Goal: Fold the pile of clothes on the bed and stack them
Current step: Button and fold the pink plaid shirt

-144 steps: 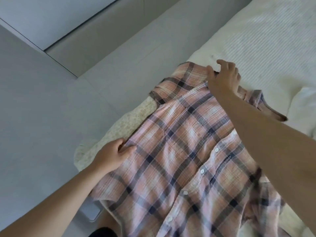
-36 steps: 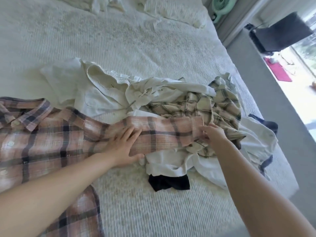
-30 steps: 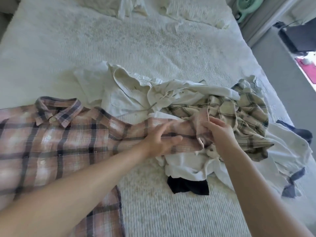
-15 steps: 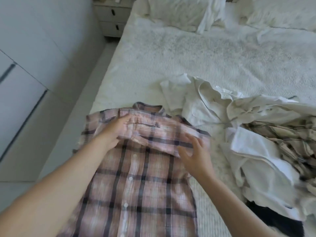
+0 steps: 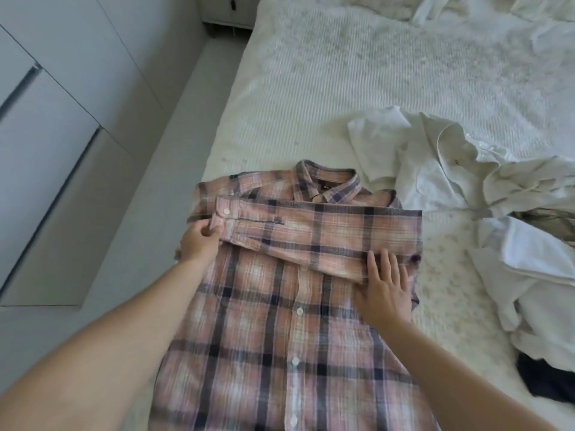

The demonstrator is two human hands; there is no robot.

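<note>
bare bedspread (image 5: 357, 98) ahead, clothes pile (image 5: 497, 206) blocks rt

So only 2 bare forearms showed in the head view, coming in from the bottom edge. No sleeves, no watch, no rings or bracelets that I could make out. The left hand (image 5: 199, 241) had short, plain nails as far as the blur let me tell. The right hand (image 5: 384, 290) looked the same, nothing worn on the wrist.
</note>
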